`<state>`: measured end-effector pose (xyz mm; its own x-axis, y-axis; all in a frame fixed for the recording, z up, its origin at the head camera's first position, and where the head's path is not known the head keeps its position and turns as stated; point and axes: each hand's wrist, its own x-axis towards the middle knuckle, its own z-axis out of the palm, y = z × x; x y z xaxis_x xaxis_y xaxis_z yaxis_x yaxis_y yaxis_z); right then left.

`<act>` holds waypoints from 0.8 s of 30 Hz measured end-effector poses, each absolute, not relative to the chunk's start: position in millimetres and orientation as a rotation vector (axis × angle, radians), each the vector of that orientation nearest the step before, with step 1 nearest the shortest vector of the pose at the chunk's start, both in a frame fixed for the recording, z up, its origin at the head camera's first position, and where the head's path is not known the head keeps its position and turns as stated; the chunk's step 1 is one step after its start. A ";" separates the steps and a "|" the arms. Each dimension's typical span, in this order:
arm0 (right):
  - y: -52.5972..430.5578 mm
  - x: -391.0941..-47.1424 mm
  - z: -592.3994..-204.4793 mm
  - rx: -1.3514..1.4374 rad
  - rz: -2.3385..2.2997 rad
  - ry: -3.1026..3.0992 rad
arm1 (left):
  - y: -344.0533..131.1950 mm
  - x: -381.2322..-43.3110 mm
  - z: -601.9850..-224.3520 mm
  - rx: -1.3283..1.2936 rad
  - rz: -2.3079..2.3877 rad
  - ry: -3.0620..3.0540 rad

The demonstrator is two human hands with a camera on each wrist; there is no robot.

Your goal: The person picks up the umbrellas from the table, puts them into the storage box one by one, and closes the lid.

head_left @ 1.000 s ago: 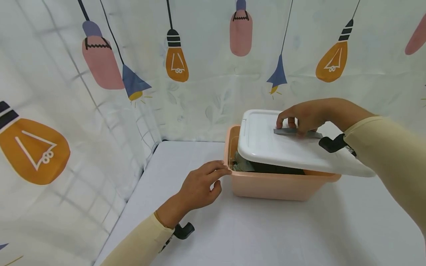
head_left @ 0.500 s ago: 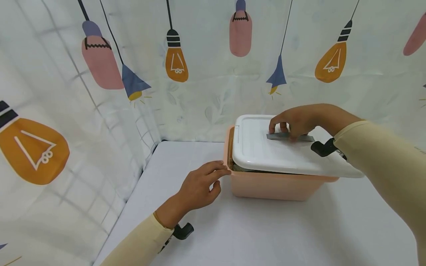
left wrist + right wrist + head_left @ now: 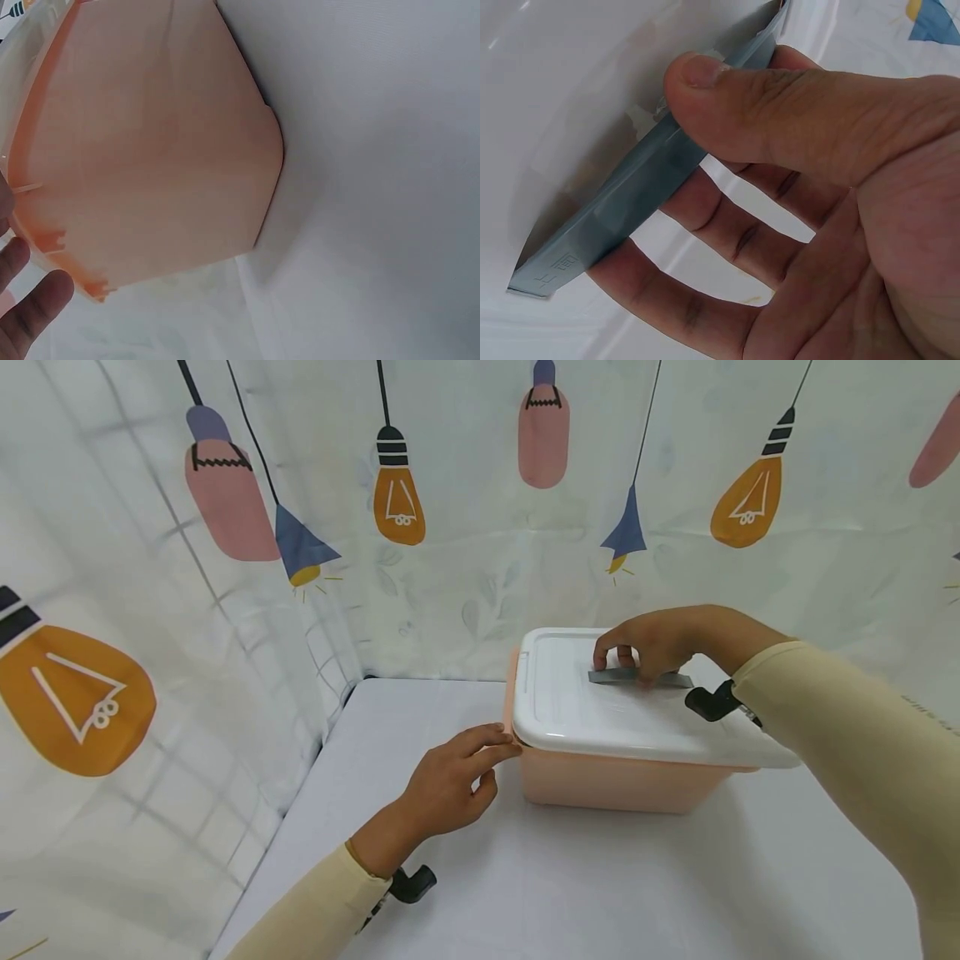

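Observation:
A white lid (image 3: 630, 727) lies over most of a peach plastic box (image 3: 615, 781), its right end jutting past the rim. My right hand (image 3: 660, 643) pinches the grey handle (image 3: 611, 677) on the lid between thumb and fingers. The right wrist view shows the thumb on one side of the handle (image 3: 637, 187) and the fingers on the other. My left hand (image 3: 453, 781) touches the box's front left corner with fairly straight fingertips. In the left wrist view, those fingers (image 3: 45, 304) lie at the rim of the box (image 3: 150, 150). The lid hides what is inside.
The box stands on a white-covered table (image 3: 450, 893), close to the back. Behind it hangs a white curtain (image 3: 465, 527) printed with bulbs and lamps, which also runs along the table's left edge.
My right hand has brought the lid down and to the left over the box, covering the dark and greenish things that showed inside. My left hand has stayed at the corner.

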<state>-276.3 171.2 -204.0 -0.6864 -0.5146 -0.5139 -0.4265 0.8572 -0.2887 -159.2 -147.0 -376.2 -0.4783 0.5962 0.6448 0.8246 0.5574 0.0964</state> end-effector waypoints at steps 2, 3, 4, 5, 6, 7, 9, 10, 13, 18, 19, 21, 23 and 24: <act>169.3 -277.2 -205.1 -0.685 -0.195 2.427 | -147.3 -159.0 -376.7 -1.138 -0.544 -2.238; 168.3 -277.7 -205.7 -0.690 -0.194 2.426 | -147.5 -158.9 -376.9 -1.139 -0.548 -2.241; 167.2 -278.0 -206.1 -0.694 -0.195 2.423 | -147.8 -158.8 -377.4 -1.140 -0.552 -2.244; 166.4 -278.6 -206.8 -0.698 -0.192 2.423 | -148.1 -158.6 -377.5 -1.142 -0.556 -2.249; 165.4 -278.8 -207.3 -0.706 -0.187 2.422 | -148.6 -158.3 -377.9 -1.145 -0.560 -2.255; 164.4 -279.0 -207.6 -0.712 -0.181 2.421 | -149.0 -157.9 -378.2 -1.144 -0.563 -2.265; 162.5 -279.4 -208.3 -0.727 -0.167 2.420 | -149.8 -157.3 -379.1 -1.147 -0.568 -2.284; 161.4 -279.3 -208.5 -0.731 -0.162 2.422 | -150.3 -156.9 -379.8 -1.148 -0.572 -2.292; 158.2 -279.6 -209.3 -0.747 -0.144 2.429 | -151.5 -155.9 -381.2 -1.142 -0.598 -2.317; 154.2 -280.6 -212.4 -0.759 -0.137 2.428 | -153.5 -154.4 -384.0 -1.139 -0.632 -2.341; 153.8 -280.8 -213.1 -0.762 -0.134 2.428 | -153.9 -154.3 -384.8 -1.141 -0.625 -2.339; 152.9 -281.0 -214.5 -0.770 -0.124 2.431 | -155.1 -154.0 -386.8 -1.138 -0.606 -2.333; 152.1 -281.1 -215.9 -0.766 -0.111 2.436 | -156.2 -153.6 -388.8 -1.130 -0.591 -2.330; 151.6 -281.2 -216.7 -0.766 -0.105 2.439 | -156.8 -153.4 -389.6 -1.128 -0.589 -2.327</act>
